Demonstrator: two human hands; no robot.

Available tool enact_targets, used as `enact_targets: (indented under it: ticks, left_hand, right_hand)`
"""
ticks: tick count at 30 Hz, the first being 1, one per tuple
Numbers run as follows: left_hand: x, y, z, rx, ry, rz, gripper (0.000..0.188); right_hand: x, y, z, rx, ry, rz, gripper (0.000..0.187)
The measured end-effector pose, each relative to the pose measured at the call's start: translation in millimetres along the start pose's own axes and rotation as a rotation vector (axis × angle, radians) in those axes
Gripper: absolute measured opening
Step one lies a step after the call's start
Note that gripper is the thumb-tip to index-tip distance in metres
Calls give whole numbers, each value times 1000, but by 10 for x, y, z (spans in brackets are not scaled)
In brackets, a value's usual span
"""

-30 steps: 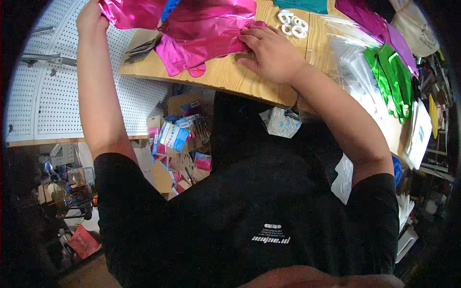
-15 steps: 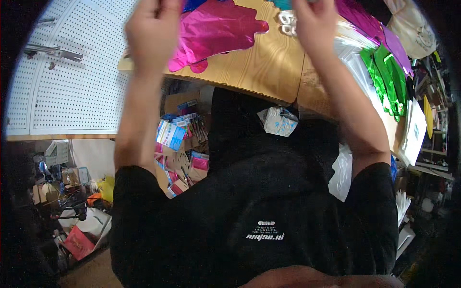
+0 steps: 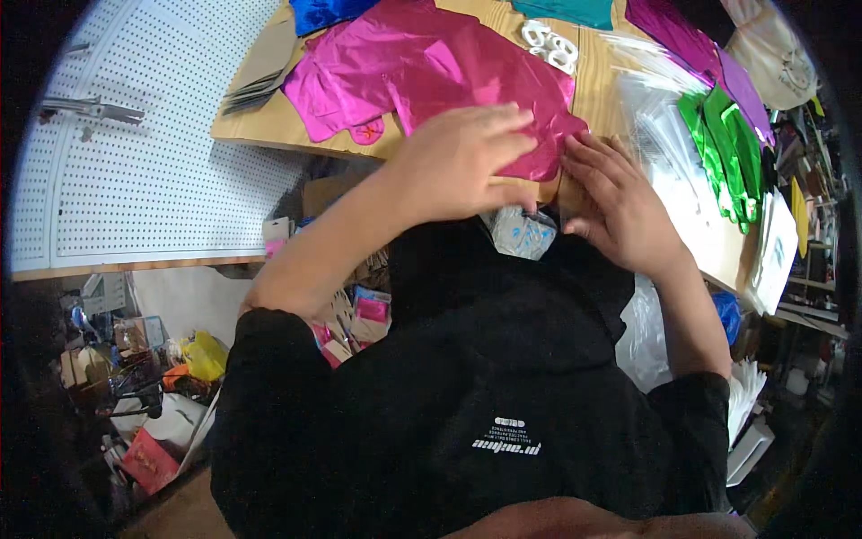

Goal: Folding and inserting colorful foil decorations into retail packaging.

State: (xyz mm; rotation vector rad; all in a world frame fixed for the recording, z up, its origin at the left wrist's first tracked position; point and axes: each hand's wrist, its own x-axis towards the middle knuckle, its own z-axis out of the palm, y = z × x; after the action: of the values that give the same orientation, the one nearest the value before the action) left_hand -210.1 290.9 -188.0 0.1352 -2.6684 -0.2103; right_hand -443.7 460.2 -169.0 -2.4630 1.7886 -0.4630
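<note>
Pink foil [image 3: 449, 58] lay opened out on desk [image 3: 595, 76], creases remaining unflattened. Left hand [image 3: 458, 168], fingers spread, was over foil, contact unclear; right hand [image 3: 624, 205], fingers extended, met foil's right edge, pinch indiscernible.

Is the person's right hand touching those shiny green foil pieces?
Apart. The head view shows clear plastic sleeves lying in the plain gap between the right hand and the green foil pieces.
</note>
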Motion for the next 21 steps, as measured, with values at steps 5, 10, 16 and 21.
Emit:
enact_targets:
  ticks: [5,10,16,21]
  left_hand:
    - [106,-825,-375,37,260,-228,36]
    - [361,-1995,-492,401,494,-107,19]
    - [-56,-3162,-679,252,-237,-415,48]
    - [-47,-3216,-710,272,-279,-368,49]
  right_hand:
    - [84,-54,-18,37,19,18,75]
    - [217,19,66,32,-9,-94,70]
    - [332,-55,31,67,5,-57,66]
    - [408,-33,-19,73,17,-29,59]
